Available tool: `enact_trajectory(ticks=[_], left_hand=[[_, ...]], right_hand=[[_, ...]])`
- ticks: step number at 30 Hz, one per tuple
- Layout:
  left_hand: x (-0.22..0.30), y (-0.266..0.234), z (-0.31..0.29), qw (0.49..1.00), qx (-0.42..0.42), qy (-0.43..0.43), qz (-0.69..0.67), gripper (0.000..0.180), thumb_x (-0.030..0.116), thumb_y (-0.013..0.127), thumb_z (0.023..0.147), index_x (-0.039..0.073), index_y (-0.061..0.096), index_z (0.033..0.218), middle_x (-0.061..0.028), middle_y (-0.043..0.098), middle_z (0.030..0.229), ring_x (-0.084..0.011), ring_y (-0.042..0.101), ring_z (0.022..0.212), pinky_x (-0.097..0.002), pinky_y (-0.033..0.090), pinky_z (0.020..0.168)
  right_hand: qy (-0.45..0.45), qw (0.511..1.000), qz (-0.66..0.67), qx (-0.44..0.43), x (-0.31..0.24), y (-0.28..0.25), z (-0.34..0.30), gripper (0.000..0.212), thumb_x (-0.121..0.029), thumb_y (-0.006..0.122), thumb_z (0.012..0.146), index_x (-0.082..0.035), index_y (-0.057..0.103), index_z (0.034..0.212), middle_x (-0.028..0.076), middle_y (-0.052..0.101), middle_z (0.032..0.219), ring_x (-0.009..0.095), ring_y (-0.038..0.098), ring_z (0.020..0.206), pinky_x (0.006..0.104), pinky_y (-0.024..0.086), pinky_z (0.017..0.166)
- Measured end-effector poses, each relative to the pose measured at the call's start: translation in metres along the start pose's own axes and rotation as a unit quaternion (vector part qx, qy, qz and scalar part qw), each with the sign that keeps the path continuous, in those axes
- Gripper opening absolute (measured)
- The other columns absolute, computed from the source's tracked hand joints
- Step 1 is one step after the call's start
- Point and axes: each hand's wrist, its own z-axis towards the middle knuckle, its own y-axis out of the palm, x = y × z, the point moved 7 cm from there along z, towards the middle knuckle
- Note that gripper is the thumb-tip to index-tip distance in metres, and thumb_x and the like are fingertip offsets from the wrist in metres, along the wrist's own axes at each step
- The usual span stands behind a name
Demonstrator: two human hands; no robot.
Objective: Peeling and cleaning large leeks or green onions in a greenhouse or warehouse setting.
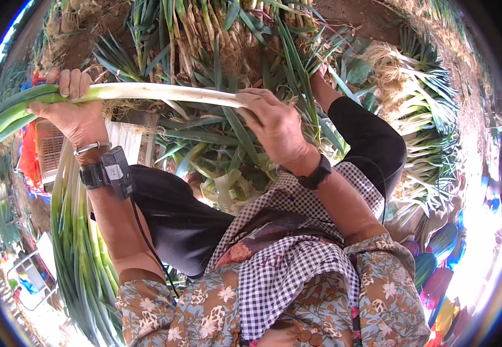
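Note:
A long green onion (164,91) stretches across in front of me, its white stalk slightly bowed and its green leaves trailing off to the left. My left hand (74,110) is wrapped round it where white turns to green. At the white root end, my right hand (277,124) has its fingers closed on the stalk; the fingertips and the very end are partly hidden. Beneath the held stalk lie loose green leaves and peelings (225,188), between my legs.
Unpeeled green onions with dry roots (205,34) are heaped ahead. To the right, bundled green onions (424,127) lie in a row, white ends inward. More long green onions (77,231) stand by my left arm, near a brown slatted crate (51,147). Colourful items (442,266) sit at lower right.

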Motion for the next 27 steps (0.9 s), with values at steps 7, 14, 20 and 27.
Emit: enact_trajectory(ticks=[7,14,20,27], left_hand=[[-0.003,-0.014,0.005,0.988,-0.103,-0.052,-0.099,0.075,0.084,0.047,0.070,0.010,0.047,0.082,0.0044,0.033,0.057,-0.0083,0.029,0.049,-0.0234,0.024,0.047],[-0.003,-0.024,0.002,0.994,-0.040,-0.023,-0.104,0.085,0.085,0.035,0.076,0.004,0.056,0.086,0.0026,0.033,0.056,-0.0101,0.030,0.049,-0.0236,0.026,0.045],[-0.003,-0.023,0.002,0.995,-0.047,-0.024,-0.089,0.085,0.085,0.030,0.078,0.004,0.055,0.086,0.0029,0.032,0.056,-0.0095,0.029,0.048,-0.0234,0.025,0.045],[0.000,-0.011,0.000,0.993,-0.087,-0.014,-0.073,0.080,0.083,0.032,0.080,0.005,0.052,0.088,0.0033,0.032,0.056,-0.0085,0.028,0.048,-0.0231,0.024,0.045]], right_hand=[[0.029,0.994,-0.037,-0.098,0.012,0.016,0.000,0.016,-0.011,0.063,0.084,-0.001,0.063,0.097,0.014,0.062,0.084,0.031,0.064,0.078,0.0388,0.053,0.068],[0.010,0.991,-0.049,-0.128,0.014,0.019,0.005,0.012,-0.006,0.063,0.081,-0.001,0.062,0.092,0.014,0.061,0.082,0.031,0.063,0.075,0.0386,0.053,0.068],[0.398,0.848,0.349,-0.014,0.061,0.013,-0.016,0.007,-0.007,0.063,0.084,0.000,0.060,0.086,0.008,0.062,0.075,0.019,0.065,0.070,0.0308,0.053,0.068],[0.469,0.864,0.170,-0.064,0.169,-0.026,-0.053,0.019,-0.007,0.060,0.085,0.002,0.060,0.101,0.009,0.064,0.086,0.023,0.064,0.082,0.0347,0.052,0.074]])
